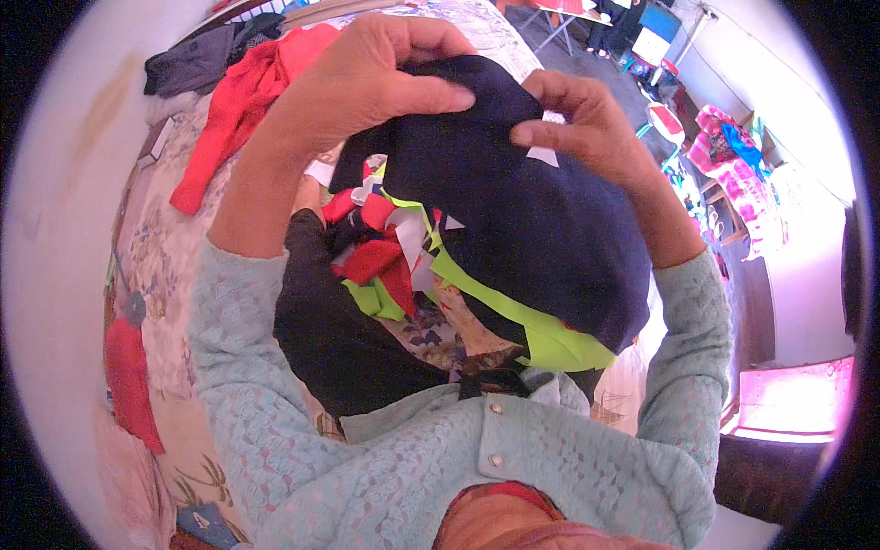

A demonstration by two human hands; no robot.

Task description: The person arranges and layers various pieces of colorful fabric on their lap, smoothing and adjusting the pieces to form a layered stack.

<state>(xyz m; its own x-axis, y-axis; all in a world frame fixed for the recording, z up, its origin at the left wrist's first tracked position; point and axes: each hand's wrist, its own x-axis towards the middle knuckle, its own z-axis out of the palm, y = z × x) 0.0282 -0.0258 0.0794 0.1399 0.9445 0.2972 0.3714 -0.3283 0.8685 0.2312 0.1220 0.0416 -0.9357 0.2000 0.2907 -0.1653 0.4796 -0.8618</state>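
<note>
A large piece of dark navy cloth point(541, 220) is stretched up between my two hands, with a lime-green strip point(559, 339) along its lower left edge. At the top of the cloth, my left hand point(394, 82) pinches the edge between thumb and fingers. Level with it on the right, my right hand point(582, 119) grips the same edge in a pinch, a little apart from the left. Under and left of the cloth, several red scraps point(390, 266), white scraps point(410, 234) and lime-green scraps point(374, 299) lie in a heap between my legs. The cloth hides part of this heap.
I sit on a bed with a flowered sheet point(174, 284). A red garment point(243, 110) and grey clothing point(192, 62) lie at the far left. On the right are a pink patterned cloth point(742, 197) and a blue chair point(658, 41). Farther back, a person stands near a table point(564, 7).
</note>
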